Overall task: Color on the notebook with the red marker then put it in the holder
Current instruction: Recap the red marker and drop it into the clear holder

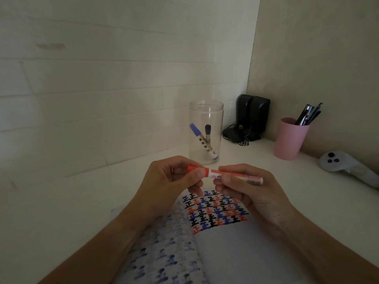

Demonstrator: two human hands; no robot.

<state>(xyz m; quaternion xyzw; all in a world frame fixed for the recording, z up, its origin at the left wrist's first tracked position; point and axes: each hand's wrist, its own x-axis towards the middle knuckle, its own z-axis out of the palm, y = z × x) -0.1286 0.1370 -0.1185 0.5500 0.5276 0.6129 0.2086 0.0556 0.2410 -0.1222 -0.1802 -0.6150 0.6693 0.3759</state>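
The red marker (214,173) lies level in the air above the open notebook (229,242). My left hand (172,181) pinches its red cap end. My right hand (248,189) grips its white barrel. The cap sits on the marker. The notebook's right page carries rows of red, blue and black marks near its top. The clear jar holder (206,132) stands behind my hands, upright, with a blue marker (202,141) and a black marker (208,133) inside.
A pink cup (290,138) full of dark pens stands at the right by the wall. Two black speakers (253,117) with cables sit in the corner. A grey controller (346,167) lies at the far right on the white desk (71,201).
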